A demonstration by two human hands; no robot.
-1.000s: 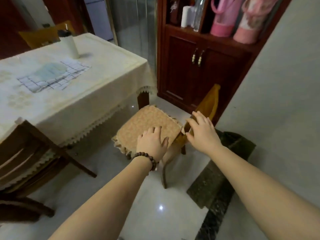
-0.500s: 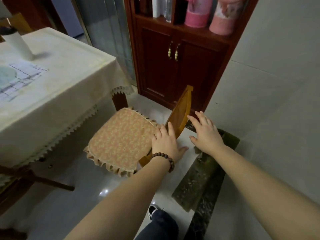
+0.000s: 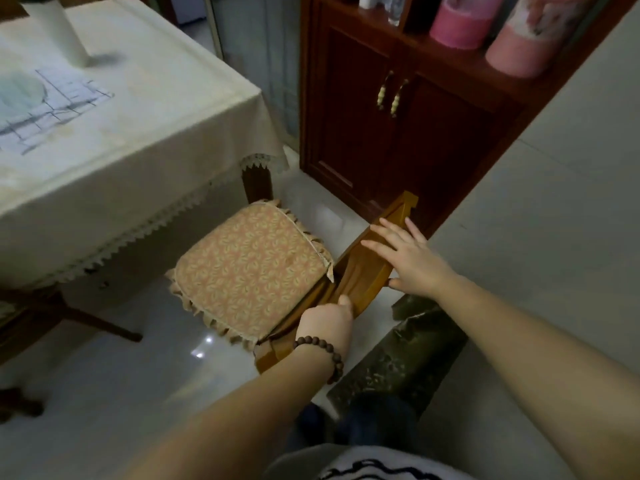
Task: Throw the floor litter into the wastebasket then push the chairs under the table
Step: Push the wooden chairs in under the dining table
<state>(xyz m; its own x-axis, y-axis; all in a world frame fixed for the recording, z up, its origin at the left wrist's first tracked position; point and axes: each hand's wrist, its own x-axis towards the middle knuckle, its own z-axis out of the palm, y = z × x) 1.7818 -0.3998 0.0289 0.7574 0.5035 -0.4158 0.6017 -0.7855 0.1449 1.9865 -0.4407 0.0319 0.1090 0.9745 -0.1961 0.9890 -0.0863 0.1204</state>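
Note:
A wooden chair (image 3: 363, 271) with a patterned orange seat cushion (image 3: 252, 268) stands at the corner of the table (image 3: 131, 140), which is covered by a cream cloth. The cushion's far edge sits close to the table leg. My left hand (image 3: 325, 327), with a bead bracelet on the wrist, grips the lower end of the chair's backrest. My right hand (image 3: 408, 258) lies over the top rail of the backrest, fingers spread across it and thumb behind. No litter or wastebasket is in view.
A dark red cabinet (image 3: 398, 126) stands just beyond the chair, and a grey wall (image 3: 536, 237) with a dark stone skirting (image 3: 398, 362) runs along the right. A second wooden chair (image 3: 45, 317) is tucked at the table's left. A white bottle (image 3: 65, 32) stands on the table.
My left hand left the seat cushion and took hold of the backrest's lower end. My right hand came onto the top rail. The chair now sits nearer the table leg.

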